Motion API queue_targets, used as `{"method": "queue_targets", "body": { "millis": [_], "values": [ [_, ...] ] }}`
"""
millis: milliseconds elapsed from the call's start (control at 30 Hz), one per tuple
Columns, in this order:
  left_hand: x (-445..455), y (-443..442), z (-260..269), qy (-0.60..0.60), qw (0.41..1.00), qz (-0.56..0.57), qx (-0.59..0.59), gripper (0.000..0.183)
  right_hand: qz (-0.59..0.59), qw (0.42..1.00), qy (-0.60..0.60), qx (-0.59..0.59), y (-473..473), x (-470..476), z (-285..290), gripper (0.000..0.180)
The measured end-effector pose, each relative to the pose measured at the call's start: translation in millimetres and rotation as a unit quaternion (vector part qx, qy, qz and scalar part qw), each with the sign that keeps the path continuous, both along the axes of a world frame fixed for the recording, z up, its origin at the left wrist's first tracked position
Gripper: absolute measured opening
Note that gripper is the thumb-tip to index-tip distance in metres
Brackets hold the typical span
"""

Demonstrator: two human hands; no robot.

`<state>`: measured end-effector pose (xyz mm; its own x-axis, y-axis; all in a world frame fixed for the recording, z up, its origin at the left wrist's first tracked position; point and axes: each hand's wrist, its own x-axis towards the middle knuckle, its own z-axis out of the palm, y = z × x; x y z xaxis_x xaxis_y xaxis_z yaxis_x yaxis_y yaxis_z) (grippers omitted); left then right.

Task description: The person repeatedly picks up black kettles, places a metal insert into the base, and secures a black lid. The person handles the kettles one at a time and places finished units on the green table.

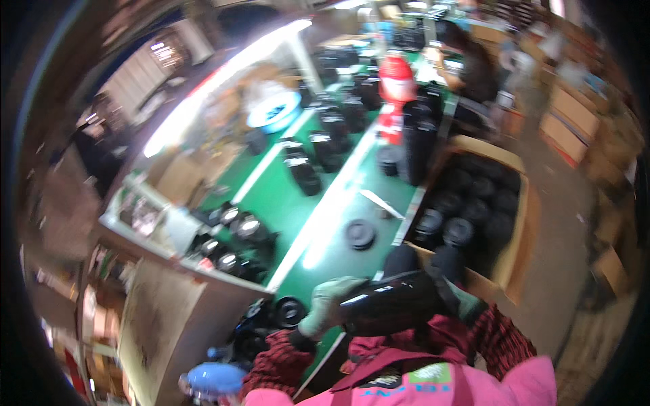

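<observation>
My left hand [331, 304], in a pale green glove, grips one end of a glossy black cylindrical part [391, 307]. At the other end is my right hand [461, 298], also gloved, its fingers partly hidden behind the part. The cylinder lies sideways close in front of my chest. Just beyond it, on the green tabletop [325, 264], rests a round black disc-shaped part [360, 234]. Beside my left wrist are several dark round parts, one with a ring-shaped face [290, 311]. Blur hides the finer detail.
An open cardboard box [525, 203] of black cylindrical parts stands along the table's right edge. Black cylinders [303, 172] and a red container [397, 78] stand farther back. Another person [469, 66] sits at the far right side. A white-rimmed blue basin [274, 110] is at left.
</observation>
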<state>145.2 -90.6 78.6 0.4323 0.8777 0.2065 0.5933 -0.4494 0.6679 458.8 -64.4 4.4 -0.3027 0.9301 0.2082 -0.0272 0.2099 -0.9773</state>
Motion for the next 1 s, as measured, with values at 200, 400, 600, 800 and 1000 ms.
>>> {"method": "queue_targets", "body": {
  "millis": [200, 400, 600, 800, 1000],
  "values": [
    [-19.4, -54.9, -106.4, -0.539, 0.746, 0.164, -0.354, 0.071, 0.048, 0.997, 0.025, 0.06, -12.4, -24.3, 13.5, 0.069],
    [27.0, 18.7, -5.6, 0.013, 0.999, 0.027, 0.032, 0.049, 0.019, 0.996, -0.007, 0.087, -1.4, -1.4, 9.0, 0.069],
    [-14.8, -29.0, -81.6, -0.31, 0.911, 0.18, -0.205, 0.047, 0.041, 0.987, 0.019, 0.154, -7.7, -23.0, 32.8, 0.069],
    [-14.7, 27.9, -101.2, -0.244, 0.964, 0.102, 0.003, 0.04, 0.003, 0.997, 0.027, 0.071, 4.0, 2.3, 0.8, 0.063],
    [-68.9, -30.0, -143.8, -0.272, 0.925, 0.052, -0.259, 0.067, 0.011, 0.996, 0.08, 0.033, -11.7, -3.1, 7.0, 0.058]
  ]
}}
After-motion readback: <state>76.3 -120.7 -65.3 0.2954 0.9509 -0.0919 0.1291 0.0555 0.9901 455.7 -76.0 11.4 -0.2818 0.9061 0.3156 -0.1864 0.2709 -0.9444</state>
